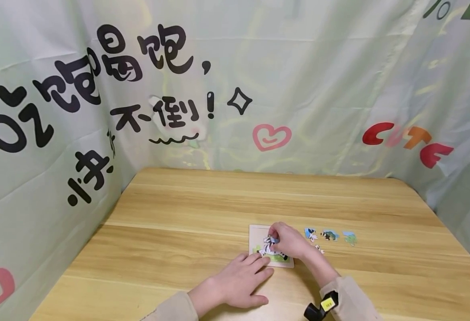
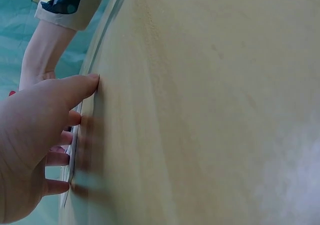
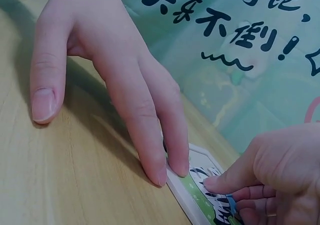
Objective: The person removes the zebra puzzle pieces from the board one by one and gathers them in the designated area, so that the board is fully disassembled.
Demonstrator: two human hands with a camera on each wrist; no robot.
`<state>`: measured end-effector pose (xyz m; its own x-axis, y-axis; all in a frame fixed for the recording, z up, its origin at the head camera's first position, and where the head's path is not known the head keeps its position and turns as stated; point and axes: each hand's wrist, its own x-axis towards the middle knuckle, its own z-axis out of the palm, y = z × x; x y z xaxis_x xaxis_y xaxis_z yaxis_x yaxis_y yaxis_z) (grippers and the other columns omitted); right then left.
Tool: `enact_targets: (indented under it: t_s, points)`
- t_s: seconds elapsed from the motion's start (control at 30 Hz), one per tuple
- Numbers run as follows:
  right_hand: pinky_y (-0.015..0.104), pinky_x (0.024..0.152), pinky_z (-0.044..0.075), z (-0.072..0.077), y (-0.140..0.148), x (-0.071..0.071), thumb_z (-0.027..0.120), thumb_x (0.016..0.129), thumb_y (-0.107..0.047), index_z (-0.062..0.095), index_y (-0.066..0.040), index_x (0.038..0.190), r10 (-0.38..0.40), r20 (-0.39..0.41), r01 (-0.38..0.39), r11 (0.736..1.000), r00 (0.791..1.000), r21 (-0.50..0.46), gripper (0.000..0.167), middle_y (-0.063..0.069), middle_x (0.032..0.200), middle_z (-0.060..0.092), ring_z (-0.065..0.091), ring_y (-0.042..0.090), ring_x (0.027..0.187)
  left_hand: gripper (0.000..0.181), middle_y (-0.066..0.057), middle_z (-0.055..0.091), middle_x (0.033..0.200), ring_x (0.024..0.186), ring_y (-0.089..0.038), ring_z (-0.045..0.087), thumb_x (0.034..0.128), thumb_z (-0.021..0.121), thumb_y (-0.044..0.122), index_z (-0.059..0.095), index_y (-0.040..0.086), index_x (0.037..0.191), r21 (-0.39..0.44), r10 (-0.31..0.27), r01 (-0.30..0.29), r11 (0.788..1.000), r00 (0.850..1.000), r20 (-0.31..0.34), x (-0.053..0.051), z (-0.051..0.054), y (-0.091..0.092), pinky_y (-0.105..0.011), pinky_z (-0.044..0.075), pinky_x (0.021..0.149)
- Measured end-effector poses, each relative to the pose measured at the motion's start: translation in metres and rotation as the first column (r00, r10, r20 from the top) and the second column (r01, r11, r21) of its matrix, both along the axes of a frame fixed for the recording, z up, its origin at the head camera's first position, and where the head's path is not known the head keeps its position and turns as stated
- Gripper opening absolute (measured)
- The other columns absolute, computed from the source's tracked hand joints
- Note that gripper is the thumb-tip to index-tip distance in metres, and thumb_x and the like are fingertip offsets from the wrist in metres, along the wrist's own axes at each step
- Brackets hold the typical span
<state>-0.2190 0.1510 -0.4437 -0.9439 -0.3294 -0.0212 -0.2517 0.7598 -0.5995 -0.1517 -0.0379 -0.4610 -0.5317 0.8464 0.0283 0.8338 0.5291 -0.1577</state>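
The right hand [image 1: 291, 241] pinches a small blue-and-striped puzzle piece [image 1: 275, 240] on the pale square zebra board [image 1: 255, 236]. The left hand [image 1: 240, 281], fingers spread loose, touches the board's near edge. Bright pieces [image 1: 330, 235] lie right of it.

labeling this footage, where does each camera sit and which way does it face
Head: on the head, facing forward and down at the zebra jigsaw; left hand, right hand show.
Left wrist: worn there, looking across the wood-grain tabletop; left hand, right forearm show.
Right wrist: worn there, facing the zebra jigsaw; both hands show.
Head and right wrist share the zebra jigsaw.
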Motion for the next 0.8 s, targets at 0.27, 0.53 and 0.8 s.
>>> enact_targets:
  t_s: [0.27, 0.53, 0.8]
  points:
    - [0.031, 0.068, 0.042, -0.0042, 0.0048, -0.0044, 0.075, 0.068, 0.004, 0.055, -0.004, 0.091, 0.031, 0.044, -0.027, 0.994, 0.999, -0.102, 0.032, 0.002, 0.079, 0.051, 0.047, 0.016, 0.073, 0.063, -0.001, 0.038, 0.142, 0.130, -0.020, 0.033, 0.0890, 0.039, 0.062, 0.044, 0.021, 0.137, -0.007, -0.002, 0.002, 1.000, 1.000, -0.003, 0.0004, 0.0009, 0.0003, -0.038, 0.034, 0.101]
    - [0.031, 0.067, 0.041, -0.0060, 0.0077, -0.0050, 0.074, 0.070, 0.004, 0.062, -0.001, 0.096, 0.059, 0.023, -0.056, 0.993, 0.998, -0.106, 0.029, 0.002, 0.080, 0.051, 0.046, 0.016, 0.073, 0.062, -0.002, 0.039, 0.141, 0.128, -0.020, 0.035, 0.0886, 0.040, 0.062, 0.045, 0.021, 0.136, 0.013, -0.009, 0.009, 1.000, 1.000, -0.020, 0.0002, 0.0002, -0.0008, -0.037, 0.034, 0.100]
    - [0.032, 0.068, 0.042, -0.0017, 0.0043, -0.0001, 0.076, 0.070, 0.001, 0.065, -0.006, 0.096, 0.021, -0.021, -0.022, 1.000, 1.000, -0.022, 0.029, -0.002, 0.080, 0.053, 0.048, 0.013, 0.074, 0.063, -0.001, 0.037, 0.143, 0.130, -0.020, 0.033, 0.0895, 0.038, 0.062, 0.044, 0.021, 0.137, 0.008, 0.000, 0.000, 1.000, 1.000, 0.023, -0.0010, -0.0010, -0.0006, -0.038, 0.033, 0.102]
